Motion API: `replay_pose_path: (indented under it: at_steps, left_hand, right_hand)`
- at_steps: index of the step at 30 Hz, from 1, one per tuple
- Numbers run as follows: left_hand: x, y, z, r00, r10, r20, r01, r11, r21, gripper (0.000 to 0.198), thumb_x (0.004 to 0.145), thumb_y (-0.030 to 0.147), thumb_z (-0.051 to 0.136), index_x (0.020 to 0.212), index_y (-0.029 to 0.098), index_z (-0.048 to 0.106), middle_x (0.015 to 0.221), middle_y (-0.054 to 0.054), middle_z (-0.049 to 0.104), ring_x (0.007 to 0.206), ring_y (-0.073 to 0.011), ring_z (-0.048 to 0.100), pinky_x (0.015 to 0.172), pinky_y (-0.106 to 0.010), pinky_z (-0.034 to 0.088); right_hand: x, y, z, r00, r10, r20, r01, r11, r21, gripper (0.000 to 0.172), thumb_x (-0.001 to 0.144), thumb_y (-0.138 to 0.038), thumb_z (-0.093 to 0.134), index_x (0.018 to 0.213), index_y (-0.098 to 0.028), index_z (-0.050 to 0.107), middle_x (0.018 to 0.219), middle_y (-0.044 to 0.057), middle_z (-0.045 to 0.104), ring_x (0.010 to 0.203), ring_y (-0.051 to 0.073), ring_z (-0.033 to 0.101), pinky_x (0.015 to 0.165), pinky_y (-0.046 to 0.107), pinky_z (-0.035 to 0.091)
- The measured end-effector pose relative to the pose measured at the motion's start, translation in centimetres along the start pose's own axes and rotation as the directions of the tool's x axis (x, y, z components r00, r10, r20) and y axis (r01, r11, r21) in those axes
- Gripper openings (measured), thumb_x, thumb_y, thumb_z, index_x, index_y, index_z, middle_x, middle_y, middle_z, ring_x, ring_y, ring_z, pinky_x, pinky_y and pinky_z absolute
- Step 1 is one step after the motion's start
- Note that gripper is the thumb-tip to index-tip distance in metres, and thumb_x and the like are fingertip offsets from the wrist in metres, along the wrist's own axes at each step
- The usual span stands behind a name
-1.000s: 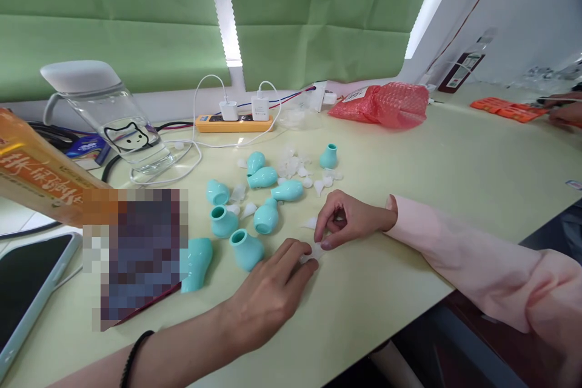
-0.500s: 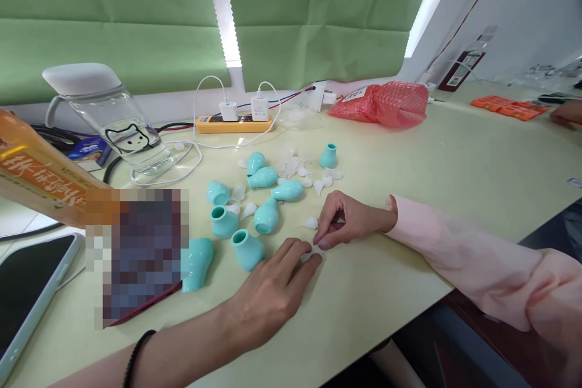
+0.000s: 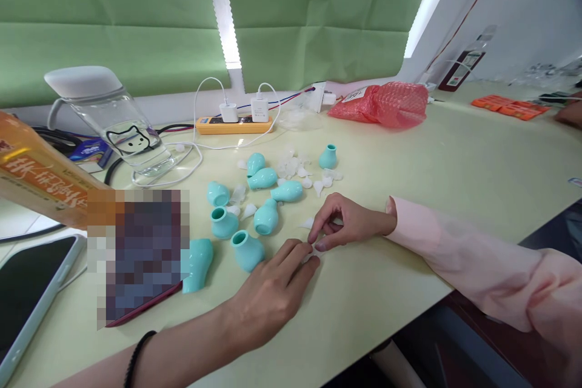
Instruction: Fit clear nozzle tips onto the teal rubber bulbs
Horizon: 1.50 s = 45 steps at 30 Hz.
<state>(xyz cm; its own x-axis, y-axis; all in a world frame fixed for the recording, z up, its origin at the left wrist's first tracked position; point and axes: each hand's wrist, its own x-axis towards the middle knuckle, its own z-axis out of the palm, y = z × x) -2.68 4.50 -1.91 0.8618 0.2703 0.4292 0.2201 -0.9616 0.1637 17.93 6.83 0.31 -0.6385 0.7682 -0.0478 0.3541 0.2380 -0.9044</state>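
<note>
My left hand (image 3: 277, 291), a black band round its wrist, rests near the table's front with thumb and fingers closed round a small translucent white piece (image 3: 311, 253). From the right, in a pink sleeve, my right hand (image 3: 348, 222) meets it, finger and thumb pinched at the same piece, most of which the fingertips hide. Just behind lies a pale pointed piece (image 3: 307, 222). Left of my hands stands a small turquoise vase (image 3: 248, 251), close to my left knuckles. Several more glossy turquoise vases (image 3: 266, 217) lie or stand beyond, with translucent white pieces (image 3: 291, 165) scattered among them.
To the left are a phone (image 3: 31, 297), a blurred-out dark item (image 3: 145, 254), an orange drink bottle (image 3: 45, 176) and a clear water bottle (image 3: 131, 133). A yellow power strip (image 3: 234, 125) and red bubble-wrap package (image 3: 382, 104) lie at the back. Another person's hand (image 3: 570, 114) shows far right.
My right hand's fingertips have shifted slightly left, closer to my left fingers, now covering more of the small white piece. My left hand has barely moved. The vases stay put.
</note>
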Motion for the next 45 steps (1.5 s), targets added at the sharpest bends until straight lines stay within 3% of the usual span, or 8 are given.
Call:
replay_pose_path:
  at_steps: [10, 17, 23, 32, 36, 45]
  left_hand:
    - [0.07, 0.06, 0.2, 0.999, -0.023, -0.044, 0.025, 0.999, 0.04, 0.023, 0.08, 0.007, 0.039, 0.102, 0.007, 0.045, 0.094, -0.013, 0.053, 0.09, -0.0207, 0.051, 0.062, -0.031, 0.052]
    - [0.03, 0.07, 0.23, 0.998, -0.005, -0.056, 0.009, 0.998, 0.064, 0.023, 0.081, 0.008, 0.039, 0.103, 0.007, 0.045, 0.092, -0.013, 0.054, 0.089, -0.0203, 0.051, 0.061, -0.031, 0.052]
    - [0.16, 0.06, 0.16, 0.999, -0.022, -0.032, 0.023, 0.999, 0.041, 0.02, 0.081, 0.007, 0.037, 0.098, 0.009, 0.047, 0.093, -0.012, 0.054, 0.085, -0.0189, 0.051, 0.06, -0.031, 0.052]
    - [0.09, 0.12, 0.06, 0.999, -0.028, -0.041, 0.03, 0.999, 0.039, 0.018, 0.082, 0.007, 0.034, 0.09, 0.01, 0.05, 0.09, -0.011, 0.053, 0.082, -0.017, 0.052, 0.059, -0.028, 0.051]
    - [0.03, 0.02, 0.18, 0.999, -0.017, -0.032, 0.019, 0.998, 0.052, 0.02, 0.08, 0.006, 0.038, 0.098, 0.009, 0.047, 0.092, -0.012, 0.052, 0.084, -0.0189, 0.051, 0.06, -0.03, 0.051]
    - [-0.13, 0.1, 0.33, 0.999, -0.03, -0.031, 0.032, 0.998, 0.047, 0.019, 0.082, 0.007, 0.035, 0.095, 0.01, 0.048, 0.093, -0.012, 0.052, 0.085, -0.0189, 0.051, 0.06, -0.03, 0.051]
  right_hand:
    - [0.01, 0.05, -0.08, 1.0, 0.017, -0.011, -0.017, 1.0, -0.005, 0.017, 0.064, -0.026, 0.061, 0.071, -0.011, 0.063, 0.043, -0.005, 0.046, 0.04, 0.003, 0.036, 0.038, 0.016, 0.027]
    - [-0.04, 0.15, -0.08, 0.999, -0.043, 0.018, 0.043, 0.998, -0.041, 0.016, 0.068, -0.022, 0.056, 0.076, -0.01, 0.064, 0.044, -0.005, 0.047, 0.041, 0.003, 0.037, 0.039, 0.016, 0.028]
    - [-0.13, 0.24, 0.01, 0.996, -0.09, 0.022, 0.091, 0.992, -0.086, 0.023, 0.067, -0.03, 0.06, 0.079, -0.01, 0.064, 0.045, -0.006, 0.044, 0.04, 0.002, 0.034, 0.038, 0.016, 0.027]
    - [-0.02, 0.08, -0.03, 1.0, -0.012, 0.023, 0.013, 0.999, -0.039, 0.026, 0.064, -0.033, 0.063, 0.08, -0.012, 0.064, 0.046, -0.006, 0.042, 0.042, 0.003, 0.034, 0.04, 0.018, 0.028]
    - [0.05, 0.16, -0.09, 1.0, 0.017, 0.007, -0.017, 1.0, 0.005, 0.027, 0.062, -0.031, 0.065, 0.081, -0.012, 0.063, 0.046, -0.007, 0.043, 0.043, 0.003, 0.036, 0.041, 0.018, 0.029]
    - [-0.17, 0.73, 0.49, 0.98, -0.192, -0.058, 0.192, 0.981, -0.011, 0.017, 0.065, -0.027, 0.062, 0.07, -0.011, 0.067, 0.047, -0.002, 0.055, 0.04, 0.003, 0.034, 0.039, 0.018, 0.028]
